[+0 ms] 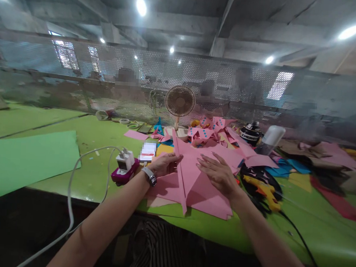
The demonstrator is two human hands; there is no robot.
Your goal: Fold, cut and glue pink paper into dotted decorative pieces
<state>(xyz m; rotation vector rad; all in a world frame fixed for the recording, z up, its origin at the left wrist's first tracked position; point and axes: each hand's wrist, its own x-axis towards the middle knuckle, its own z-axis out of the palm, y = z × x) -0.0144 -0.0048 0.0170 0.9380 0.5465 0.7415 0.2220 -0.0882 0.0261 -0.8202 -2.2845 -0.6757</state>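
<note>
A pink paper sheet (197, 177) lies in front of me on more pink sheets, with a narrow strip (179, 174) folded up along its left side. My left hand (166, 164), with a watch at the wrist, pinches that folded edge between thumb and fingers. Flat over the right part of the sheet rests my right hand (219, 174), fingers stretched out and holding nothing. Beyond both hands is a heap of cut and folded pink paper pieces (217, 132), some with blue dots.
A yellow glue gun (265, 192) with a black cable lies at right. A phone (148, 151) and a white charger on a purple power block (125, 172) stand at left, by a large green sheet (30, 159). Behind are a small fan (180, 101) and a bottle (270, 140).
</note>
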